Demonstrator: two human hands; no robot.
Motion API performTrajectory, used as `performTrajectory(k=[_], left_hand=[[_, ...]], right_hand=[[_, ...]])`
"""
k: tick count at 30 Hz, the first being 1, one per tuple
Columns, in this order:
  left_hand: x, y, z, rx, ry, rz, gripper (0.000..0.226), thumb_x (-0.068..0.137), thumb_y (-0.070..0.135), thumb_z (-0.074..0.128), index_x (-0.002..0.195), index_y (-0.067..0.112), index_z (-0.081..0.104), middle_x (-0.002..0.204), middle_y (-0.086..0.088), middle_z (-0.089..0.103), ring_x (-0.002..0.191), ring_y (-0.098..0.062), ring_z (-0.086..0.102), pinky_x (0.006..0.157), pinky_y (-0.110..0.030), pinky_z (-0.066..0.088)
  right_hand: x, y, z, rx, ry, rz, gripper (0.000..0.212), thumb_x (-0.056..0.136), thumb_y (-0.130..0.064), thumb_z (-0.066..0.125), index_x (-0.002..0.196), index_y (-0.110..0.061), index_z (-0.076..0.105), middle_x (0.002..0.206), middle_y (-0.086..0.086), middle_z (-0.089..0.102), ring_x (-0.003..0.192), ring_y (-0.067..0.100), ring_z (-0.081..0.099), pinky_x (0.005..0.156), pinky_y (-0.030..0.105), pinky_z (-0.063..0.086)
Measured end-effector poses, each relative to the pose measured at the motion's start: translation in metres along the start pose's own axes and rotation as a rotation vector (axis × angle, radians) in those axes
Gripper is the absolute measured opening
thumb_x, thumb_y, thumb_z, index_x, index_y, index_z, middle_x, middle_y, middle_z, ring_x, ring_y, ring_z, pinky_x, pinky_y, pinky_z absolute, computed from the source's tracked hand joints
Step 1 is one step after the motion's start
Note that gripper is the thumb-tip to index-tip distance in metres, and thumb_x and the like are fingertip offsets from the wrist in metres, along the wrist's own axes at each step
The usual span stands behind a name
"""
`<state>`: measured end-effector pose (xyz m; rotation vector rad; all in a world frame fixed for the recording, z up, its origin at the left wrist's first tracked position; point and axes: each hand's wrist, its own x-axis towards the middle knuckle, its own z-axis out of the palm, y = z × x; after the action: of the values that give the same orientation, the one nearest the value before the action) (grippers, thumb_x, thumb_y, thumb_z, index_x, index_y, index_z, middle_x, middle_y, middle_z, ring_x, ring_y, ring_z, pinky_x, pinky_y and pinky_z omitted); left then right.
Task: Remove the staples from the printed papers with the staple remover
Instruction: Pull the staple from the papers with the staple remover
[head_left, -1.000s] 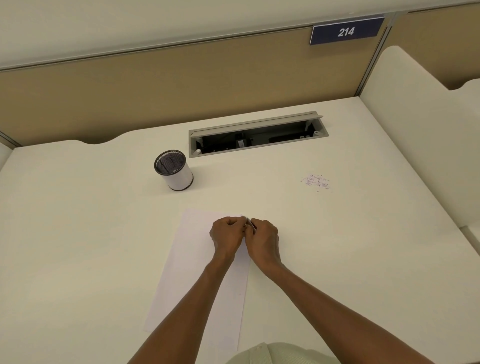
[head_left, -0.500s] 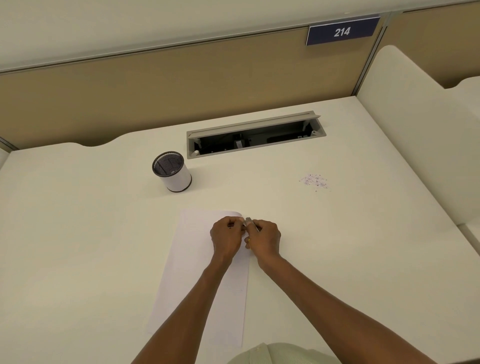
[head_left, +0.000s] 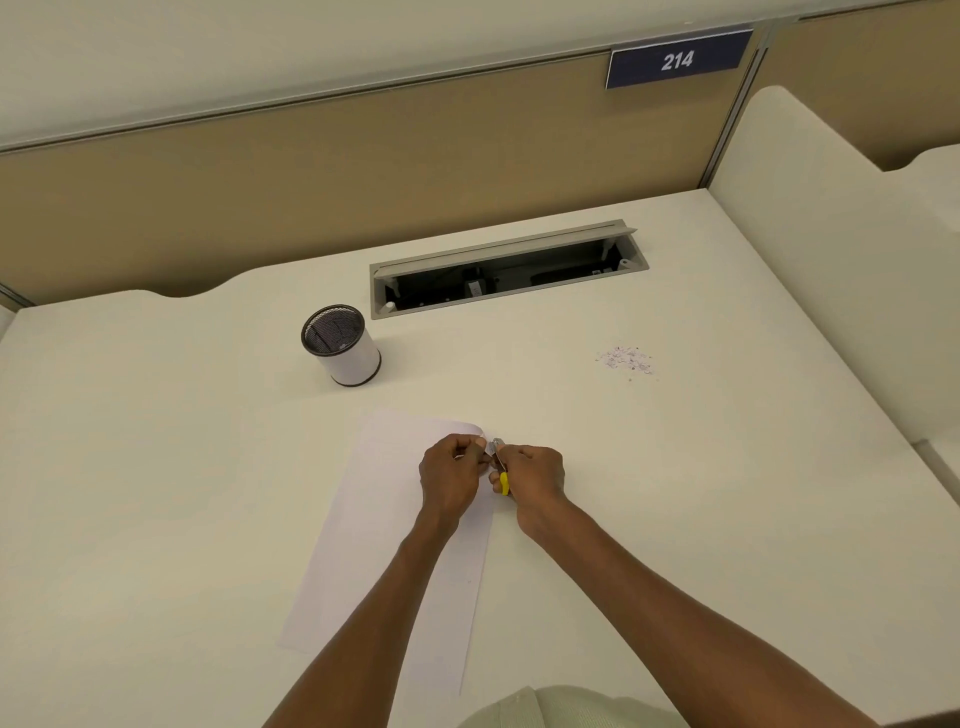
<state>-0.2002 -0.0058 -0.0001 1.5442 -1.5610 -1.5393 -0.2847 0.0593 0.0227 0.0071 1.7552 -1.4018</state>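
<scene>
White printed papers (head_left: 379, 519) lie on the desk in front of me, their top right corner curled upward. My left hand (head_left: 451, 475) pinches that lifted corner. My right hand (head_left: 535, 475) grips a staple remover (head_left: 500, 467) with a metal jaw and a yellow handle. The metal jaw sits at the paper corner, right beside my left fingertips. The staple itself is too small to make out.
A white pen cup with a black mesh inside (head_left: 342, 345) stands behind the papers to the left. An open cable tray (head_left: 506, 275) is set in the desk at the back. A small pile of pulled staples (head_left: 626, 360) lies at the right. A divider panel (head_left: 831, 260) borders the right side.
The paper's corner has lifted and curled up in my left hand. My right hand has drawn slightly right, so the remover's metal jaw and yellow handle now show.
</scene>
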Motion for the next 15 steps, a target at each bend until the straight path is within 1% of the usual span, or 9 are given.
performTrajectory(k=[3, 6, 7, 8, 9, 10, 12, 15], left_hand=[[-0.0013, 0.002, 0.0, 0.027, -0.004, 0.014, 0.013, 0.096, 0.017, 0.063, 0.093, 0.009, 0.073, 0.086, -0.004, 0.077, 0.078, -0.015, 0.075, 0.074, -0.023, 0.056], [-0.0008, 0.003, 0.0004, 0.09, -0.012, 0.05, 0.014, 0.095, 0.017, 0.064, 0.089, 0.01, 0.074, 0.08, 0.001, 0.077, 0.078, -0.014, 0.074, 0.077, -0.028, 0.058], [0.0005, 0.0027, 0.0006, 0.115, -0.021, 0.067, 0.015, 0.095, 0.017, 0.064, 0.086, 0.012, 0.074, 0.078, 0.003, 0.076, 0.077, -0.014, 0.074, 0.079, -0.032, 0.059], [0.0016, 0.0023, 0.0007, 0.142, -0.033, 0.085, 0.016, 0.094, 0.017, 0.063, 0.082, 0.014, 0.074, 0.076, 0.003, 0.076, 0.077, -0.014, 0.074, 0.081, -0.036, 0.06], [0.0024, 0.0024, 0.0009, 0.167, -0.044, 0.099, 0.017, 0.093, 0.017, 0.063, 0.08, 0.015, 0.074, 0.074, 0.003, 0.076, 0.076, -0.016, 0.074, 0.082, -0.039, 0.06], [0.0029, 0.0027, 0.0011, 0.192, -0.052, 0.109, 0.018, 0.093, 0.017, 0.063, 0.078, 0.016, 0.074, 0.073, 0.003, 0.075, 0.076, -0.018, 0.073, 0.082, -0.043, 0.06], [0.0044, 0.0035, 0.0016, 0.244, -0.058, 0.133, 0.019, 0.091, 0.015, 0.063, 0.076, 0.015, 0.073, 0.071, 0.002, 0.074, 0.075, -0.021, 0.073, 0.081, -0.047, 0.06], [0.0054, 0.005, 0.0025, 0.303, -0.076, 0.156, 0.017, 0.091, 0.014, 0.062, 0.079, 0.014, 0.074, 0.07, 0.006, 0.073, 0.077, -0.017, 0.072, 0.082, -0.045, 0.059]], right_hand=[[0.0, -0.0008, -0.001, -0.099, -0.004, -0.072, 0.028, 0.09, -0.015, 0.064, 0.069, 0.003, 0.068, 0.062, 0.011, 0.063, 0.048, 0.021, 0.056, 0.047, 0.027, 0.052], [0.0015, 0.0039, 0.0004, -0.361, 0.017, -0.256, 0.037, 0.094, -0.026, 0.058, 0.069, 0.001, 0.066, 0.06, 0.013, 0.065, 0.047, 0.026, 0.057, 0.051, 0.038, 0.055], [0.0017, 0.0061, 0.0002, -0.456, 0.026, -0.324, 0.04, 0.095, -0.028, 0.055, 0.065, -0.001, 0.062, 0.057, 0.012, 0.062, 0.046, 0.025, 0.053, 0.05, 0.038, 0.053], [0.0017, 0.0078, -0.0008, -0.527, 0.026, -0.381, 0.043, 0.095, -0.027, 0.054, 0.06, -0.004, 0.056, 0.052, 0.009, 0.056, 0.045, 0.02, 0.046, 0.047, 0.035, 0.047], [0.0004, 0.0081, -0.0019, -0.581, 0.019, -0.433, 0.044, 0.096, -0.024, 0.052, 0.056, -0.008, 0.049, 0.048, 0.003, 0.049, 0.045, 0.015, 0.038, 0.043, 0.025, 0.037], [-0.0013, 0.0072, -0.0033, -0.631, 0.018, -0.476, 0.044, 0.096, -0.02, 0.051, 0.054, -0.013, 0.043, 0.048, -0.002, 0.043, 0.045, 0.011, 0.033, 0.043, 0.02, 0.028], [-0.0034, 0.006, -0.006, -0.698, 0.025, -0.533, 0.041, 0.096, -0.016, 0.048, 0.056, -0.014, 0.04, 0.05, -0.005, 0.039, 0.047, 0.01, 0.03, 0.044, 0.021, 0.022], [-0.0018, 0.008, -0.0066, -0.759, 0.037, -0.545, 0.036, 0.096, -0.013, 0.045, 0.061, -0.011, 0.041, 0.055, -0.002, 0.039, 0.051, 0.011, 0.03, 0.046, 0.022, 0.019]])
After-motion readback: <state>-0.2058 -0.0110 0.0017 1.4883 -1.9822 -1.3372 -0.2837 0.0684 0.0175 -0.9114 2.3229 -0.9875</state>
